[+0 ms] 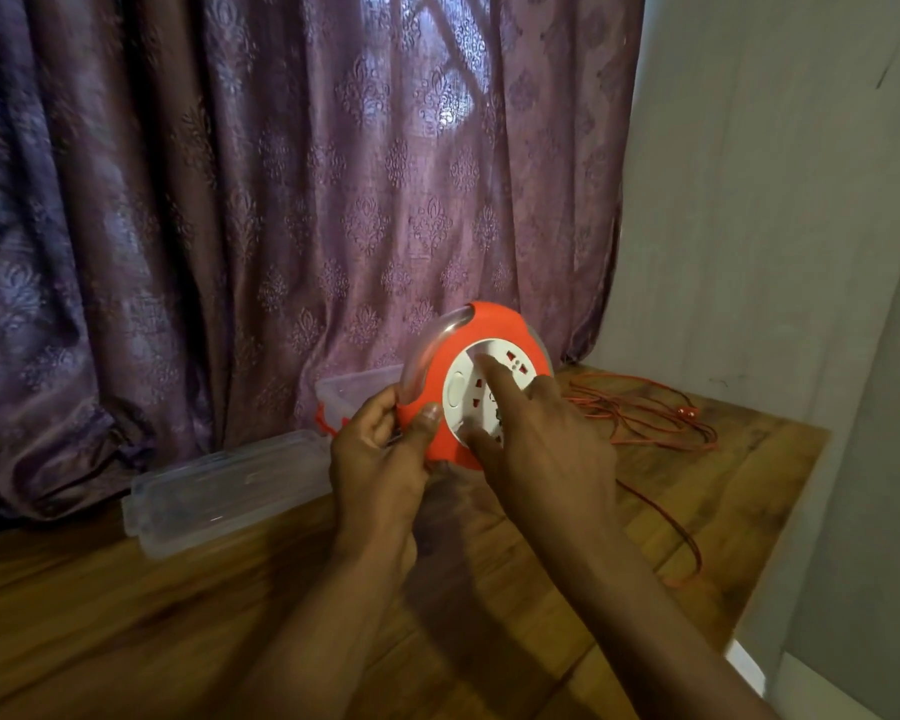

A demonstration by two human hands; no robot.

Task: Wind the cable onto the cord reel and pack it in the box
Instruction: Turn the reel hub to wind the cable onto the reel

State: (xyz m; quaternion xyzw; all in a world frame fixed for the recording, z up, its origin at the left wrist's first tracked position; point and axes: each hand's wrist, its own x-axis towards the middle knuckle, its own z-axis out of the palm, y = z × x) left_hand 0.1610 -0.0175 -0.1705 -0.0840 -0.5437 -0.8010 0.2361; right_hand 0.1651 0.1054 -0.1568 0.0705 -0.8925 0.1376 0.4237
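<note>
Orange cable (640, 413) lies loose toward the wooden table's (126, 615) far right corner by the wall, bare wood nearer. Held tilted above the far edge, the cord reel (437, 387) faces its white socket disc at the camera. The left hand (380, 459) grips its rim; right hand (536, 433) presses extended fingers on the disc.

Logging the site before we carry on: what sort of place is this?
Probably a room in a home: a patterned purple curtain hangs over a window, beside a plain painted wall, with a wooden table pushed into the corner.
</note>
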